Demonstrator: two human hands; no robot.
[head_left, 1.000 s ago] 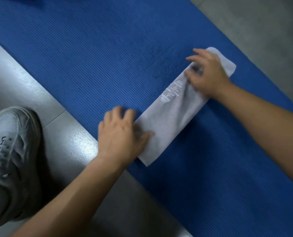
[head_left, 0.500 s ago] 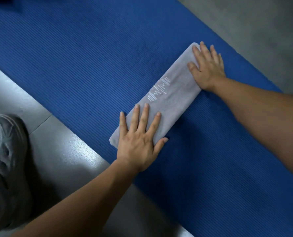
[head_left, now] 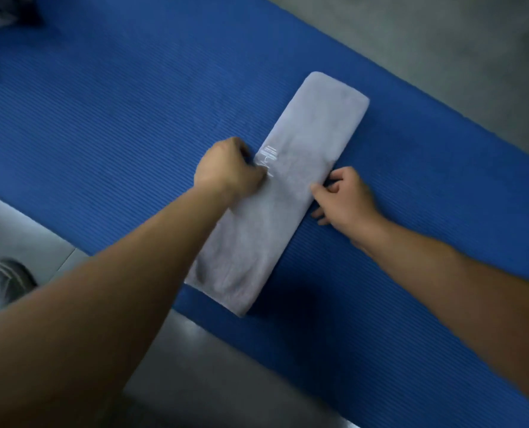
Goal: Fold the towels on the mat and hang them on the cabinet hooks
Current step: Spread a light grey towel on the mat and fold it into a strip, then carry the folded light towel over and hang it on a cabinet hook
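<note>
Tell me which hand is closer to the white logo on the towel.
Left. The left hand grips the edge of the towel right beside the white logo; the right hand pinches the opposite long edge.

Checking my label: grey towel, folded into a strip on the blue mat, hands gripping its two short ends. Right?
No. Head view: left hand and right hand grip the towel mid-length, on opposite long edges, not the short ends. Rest holds: folded strip, blue mat.

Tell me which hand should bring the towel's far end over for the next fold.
Right, probably. The right hand pinches the towel at its right edge, arm clear over the mat, far end on its side; the left hand has its forearm across the near half.
</note>
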